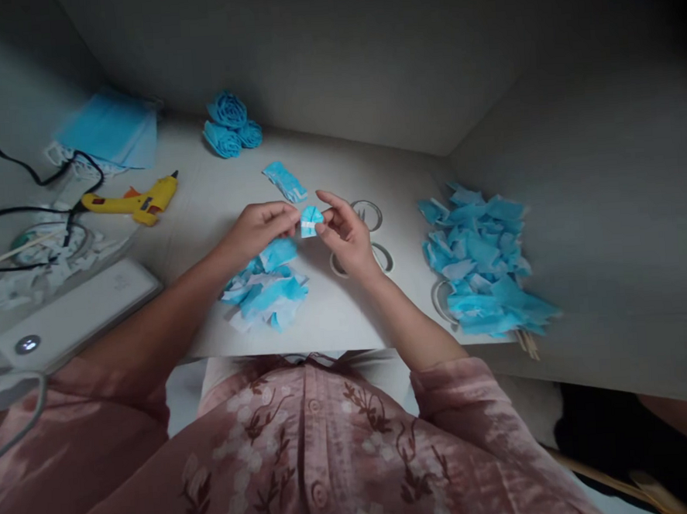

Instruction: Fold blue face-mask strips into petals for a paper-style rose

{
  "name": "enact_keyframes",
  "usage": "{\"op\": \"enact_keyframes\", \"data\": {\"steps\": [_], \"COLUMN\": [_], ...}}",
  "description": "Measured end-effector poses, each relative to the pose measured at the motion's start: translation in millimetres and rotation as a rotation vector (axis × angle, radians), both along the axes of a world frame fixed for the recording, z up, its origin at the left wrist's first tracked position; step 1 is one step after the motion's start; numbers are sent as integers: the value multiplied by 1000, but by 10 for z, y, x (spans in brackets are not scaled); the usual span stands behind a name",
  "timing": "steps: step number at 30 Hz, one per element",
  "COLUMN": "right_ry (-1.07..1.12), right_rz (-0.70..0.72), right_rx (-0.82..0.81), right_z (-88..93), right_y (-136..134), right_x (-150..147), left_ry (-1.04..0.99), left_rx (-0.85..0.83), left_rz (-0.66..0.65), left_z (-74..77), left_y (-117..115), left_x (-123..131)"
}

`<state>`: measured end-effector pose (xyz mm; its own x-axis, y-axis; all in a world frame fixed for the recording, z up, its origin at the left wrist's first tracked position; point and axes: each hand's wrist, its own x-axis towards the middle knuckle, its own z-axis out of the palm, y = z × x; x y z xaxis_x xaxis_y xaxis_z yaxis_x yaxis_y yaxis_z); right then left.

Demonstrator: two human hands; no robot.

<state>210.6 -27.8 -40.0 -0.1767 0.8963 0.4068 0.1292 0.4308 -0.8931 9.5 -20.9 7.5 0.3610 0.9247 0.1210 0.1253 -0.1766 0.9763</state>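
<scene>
Head view looks down on a pale table point(347, 319), and the person holds both hands a little above it. The left hand point(259, 229) and the right hand point(347, 237) meet in the middle. Between them is a small folded blue piece point(311, 219), shaped like a fan, with a pale band near its lower edge. The grip of each hand is closed on it. The left pinches its left side with thumb and forefinger, and the right pinches its right side with the other fingers loosely spread. The piece is in the air, apart from the table.

Under the left hand lies a loose heap of blue and white scraps point(267, 289). Two pale rings point(369, 214) lie flat just beside the right hand. A short blue strip point(284, 181) lies beyond the hands, and further back three rolled blue rosettes point(231, 124) stand close together. A yellow glue gun point(134, 200) lies on the left, with a black cable point(24, 172) near it. On the right is a big pile of blue cut pieces point(483, 260), with wooden sticks point(528, 344) showing at its near edge.

The folded piece seems very light, thin and soft, like a nonwoven cloth or tissue. I judge that its folds open easily when they are released, and that hard pressure leaves creases. It is best taken at the narrow folded base, where the layers gather, with the fingertips only and a light pinch.
</scene>
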Motion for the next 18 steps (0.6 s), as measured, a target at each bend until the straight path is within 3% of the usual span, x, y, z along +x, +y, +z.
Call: {"op": "enact_keyframes", "data": {"steps": [18], "right_ry": [-83], "right_rz": [85], "right_rx": [-57], "right_z": [58], "right_y": [-12], "right_x": [46], "left_ry": [123], "left_rx": [88], "left_rz": [-27], "left_z": [-46], "left_y": [-17], "left_x": [13]}}
